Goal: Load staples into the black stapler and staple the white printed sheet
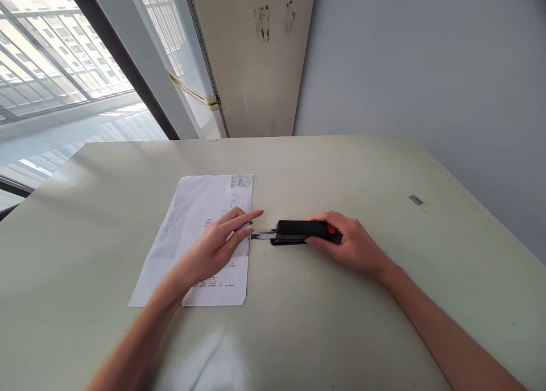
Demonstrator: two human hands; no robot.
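Note:
My right hand (pixel 352 240) is wrapped round the rear of a black stapler (pixel 298 229) with a red patch near its back end. The stapler lies sideways to me on the table. A shiny metal slide (pixel 262 235) sticks out of its left end toward my left hand (pixel 226 237). That hand is above the right edge of a printed paper sheet (pixel 219 291), index finger stretched out and thumb close to the slide's tip. Something small and greyish shows between its thumb and fingers, too small to name. Text and a barcode-like block are on the paper.
A pale table (pixel 298 334) spans the view. Toward its right side lies a small grey strip (pixel 416 199). Behind the table are a grey wall (pixel 418 61), a stained beige panel (pixel 256 67) and, at left, a window (pixel 55 50) with bars.

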